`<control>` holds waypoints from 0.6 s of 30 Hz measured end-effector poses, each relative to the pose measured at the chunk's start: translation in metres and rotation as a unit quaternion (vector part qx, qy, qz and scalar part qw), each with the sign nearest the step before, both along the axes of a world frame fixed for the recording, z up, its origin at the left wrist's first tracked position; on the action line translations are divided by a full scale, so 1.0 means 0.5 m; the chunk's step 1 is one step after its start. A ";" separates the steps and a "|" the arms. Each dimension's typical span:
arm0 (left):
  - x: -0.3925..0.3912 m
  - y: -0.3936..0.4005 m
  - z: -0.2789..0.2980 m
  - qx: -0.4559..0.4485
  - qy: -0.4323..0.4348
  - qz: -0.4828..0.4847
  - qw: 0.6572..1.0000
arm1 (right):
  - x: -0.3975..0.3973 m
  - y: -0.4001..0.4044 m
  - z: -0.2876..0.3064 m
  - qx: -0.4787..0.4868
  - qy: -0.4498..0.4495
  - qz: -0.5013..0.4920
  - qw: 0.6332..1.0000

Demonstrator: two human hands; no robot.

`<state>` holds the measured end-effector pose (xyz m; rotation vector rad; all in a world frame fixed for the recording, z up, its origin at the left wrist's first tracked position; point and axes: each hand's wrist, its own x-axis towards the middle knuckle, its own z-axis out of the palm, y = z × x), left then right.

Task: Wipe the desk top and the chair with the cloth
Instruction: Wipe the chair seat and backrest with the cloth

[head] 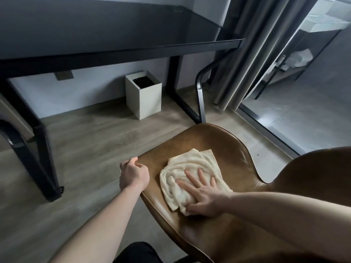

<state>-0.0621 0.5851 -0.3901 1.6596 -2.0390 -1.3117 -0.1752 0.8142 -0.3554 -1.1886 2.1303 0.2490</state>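
Cloth (pixel 191 173) partly hidden under flat, spread right hand (pixel 204 199); left hand (pixel 133 174) grip curls over chair (pixel 224 149) edge, fingertips unseen

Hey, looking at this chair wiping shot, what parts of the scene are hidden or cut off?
- Head view: chair legs, hidden under its seat.
- Desk top: left part cut off by the frame edge.
- Seat under the cloth: covered by it and the right hand.
- Left hand fingertips: curled over the seat edge.
- Bin contents: too dark.
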 end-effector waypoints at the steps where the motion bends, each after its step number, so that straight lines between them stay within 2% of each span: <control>1: 0.000 0.000 0.000 -0.001 0.003 0.002 1.000 | -0.025 -0.013 -0.004 -0.007 0.012 -0.002 1.000; 4: -0.004 -0.001 -0.003 -0.005 0.002 0.010 1.000 | -0.088 -0.067 -0.014 -0.029 0.037 -0.058 0.997; 7: -0.008 -0.004 -0.007 -0.008 -0.001 0.016 1.000 | -0.119 -0.135 -0.008 -0.050 0.035 -0.163 0.985; 9: -0.012 -0.006 -0.010 -0.006 0.003 0.020 1.000 | -0.126 -0.165 -0.003 -0.049 0.035 -0.190 0.980; 14: -0.009 -0.006 -0.011 -0.005 -0.006 0.020 1.000 | -0.112 -0.158 -0.016 -0.051 0.026 -0.170 0.984; 18: -0.004 -0.006 -0.008 -0.006 -0.003 0.013 1.000 | -0.010 -0.127 -0.030 -0.055 0.002 -0.072 0.996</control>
